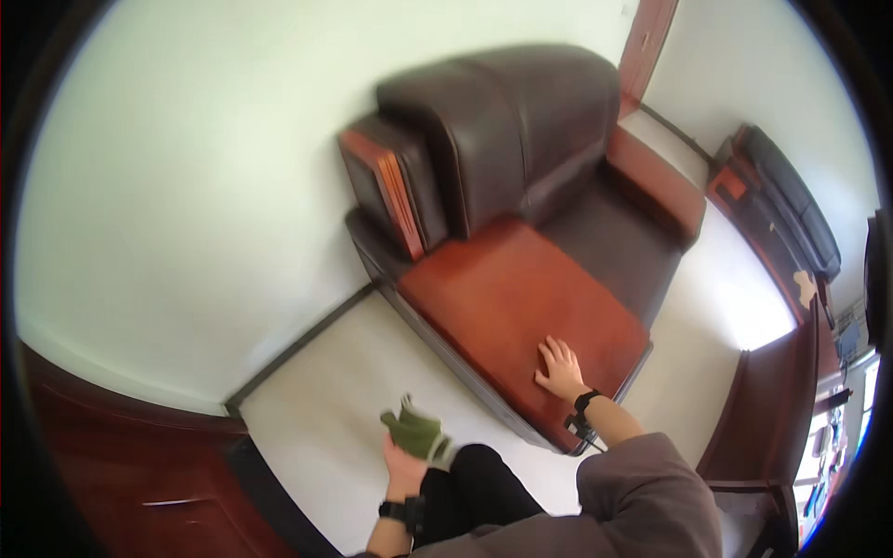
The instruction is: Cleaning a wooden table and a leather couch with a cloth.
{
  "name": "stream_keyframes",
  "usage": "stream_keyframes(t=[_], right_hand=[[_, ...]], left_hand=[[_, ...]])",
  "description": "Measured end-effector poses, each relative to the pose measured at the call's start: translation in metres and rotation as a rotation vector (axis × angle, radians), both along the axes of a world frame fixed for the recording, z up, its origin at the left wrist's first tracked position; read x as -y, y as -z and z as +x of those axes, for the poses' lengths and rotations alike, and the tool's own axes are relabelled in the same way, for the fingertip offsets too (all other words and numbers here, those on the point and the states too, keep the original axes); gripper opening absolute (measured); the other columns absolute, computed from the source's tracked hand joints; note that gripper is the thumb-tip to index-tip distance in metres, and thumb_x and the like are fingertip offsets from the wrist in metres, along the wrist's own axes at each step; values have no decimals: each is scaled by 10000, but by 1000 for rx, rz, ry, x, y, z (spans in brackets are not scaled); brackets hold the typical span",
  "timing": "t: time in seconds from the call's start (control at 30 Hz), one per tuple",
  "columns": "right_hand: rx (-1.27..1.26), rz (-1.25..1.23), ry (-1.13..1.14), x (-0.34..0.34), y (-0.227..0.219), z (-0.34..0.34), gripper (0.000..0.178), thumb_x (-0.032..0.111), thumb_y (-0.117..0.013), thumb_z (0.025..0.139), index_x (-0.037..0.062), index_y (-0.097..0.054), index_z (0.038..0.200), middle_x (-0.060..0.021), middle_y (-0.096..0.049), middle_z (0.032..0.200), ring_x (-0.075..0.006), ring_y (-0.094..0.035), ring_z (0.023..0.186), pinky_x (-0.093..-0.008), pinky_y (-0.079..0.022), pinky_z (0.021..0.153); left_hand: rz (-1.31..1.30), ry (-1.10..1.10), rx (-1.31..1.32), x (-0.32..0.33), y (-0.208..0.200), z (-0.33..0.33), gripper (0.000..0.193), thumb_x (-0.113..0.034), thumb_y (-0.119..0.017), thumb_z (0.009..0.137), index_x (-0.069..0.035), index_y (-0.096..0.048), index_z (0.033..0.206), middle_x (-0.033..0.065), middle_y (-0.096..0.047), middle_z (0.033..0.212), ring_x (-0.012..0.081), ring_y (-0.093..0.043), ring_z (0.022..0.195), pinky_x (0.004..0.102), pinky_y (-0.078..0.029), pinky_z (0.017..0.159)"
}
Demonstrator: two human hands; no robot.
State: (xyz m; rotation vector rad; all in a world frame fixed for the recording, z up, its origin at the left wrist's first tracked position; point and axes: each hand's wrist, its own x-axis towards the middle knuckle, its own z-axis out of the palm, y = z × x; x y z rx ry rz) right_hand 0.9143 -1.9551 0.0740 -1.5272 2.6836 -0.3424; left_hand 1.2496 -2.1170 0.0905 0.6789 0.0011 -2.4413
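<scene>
My left hand (404, 468) is low in the picture, beside my dark-trousered knee, with its fingers closed on a crumpled green cloth (415, 433) that has a pale edge. The cloth hangs over the pale floor, apart from the sofa; it hides part of the fingers. My right hand (561, 373) rests with spread fingers near the front edge of a glossy reddish-brown wooden panel (502, 288), holding nothing. That panel lies across the near side of a dark brown leather sofa (493, 121). Both wrists wear black bands.
A white wall (186, 186) runs behind the sofa. At lower left stands a dark red wooden cabinet (130, 456). A second dark sofa (791, 195) is at the far right, with a wooden desk (767, 400) nearer. A reddish door (645, 46) shows at the back.
</scene>
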Motion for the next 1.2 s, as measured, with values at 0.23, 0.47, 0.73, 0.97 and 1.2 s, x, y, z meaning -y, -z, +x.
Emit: stream_keyframes(t=[0.23,0.47,0.73,0.97,1.2], right_hand=[[-330,34,-662,54,-214,52,148,196,-587,693,102,-580,807,-45,-549,892,-214,-505,905,-339,-405,747],[-391,-696,-958,38,-544,187,140,179,-584,697,71,-528,767,-20,-513,767,-174,-512,787,-300,-412,687],[-954,-725,-1063,-108,-659,243,141,204,-595,726,119,-652,822,-22,-582,907,-187,-540,836,-338,-429,725],[-1155,-370,-1068,-233,-659,203,159,207,-598,718,94,-622,826,-48,-575,906,-203,-538,850,-335,-428,735],[-1264,-186,-978,-293,-656,154,185,211,-602,710,70,-593,830,-73,-568,905,-220,-536,865,-332,-427,746]], left_hand=[[-128,-14,375,-17,-151,132,480,-354,-281,896,-47,-492,1199,135,-512,1215,312,-477,1128,460,-379,960],[-320,-90,392,-9,-255,143,472,-388,-306,919,-74,-458,1236,93,-482,1240,291,-491,1095,451,-402,926],[-393,70,410,-69,-256,54,461,-387,-274,912,-79,-495,1175,87,-534,1171,272,-516,1075,437,-425,902],[-433,119,362,-160,-251,-15,453,-373,-265,913,-85,-482,1187,73,-521,1188,257,-512,1082,426,-423,906],[-487,336,282,-198,-251,-131,437,-359,-273,916,-75,-476,1178,68,-510,1193,246,-488,1106,408,-406,921]])
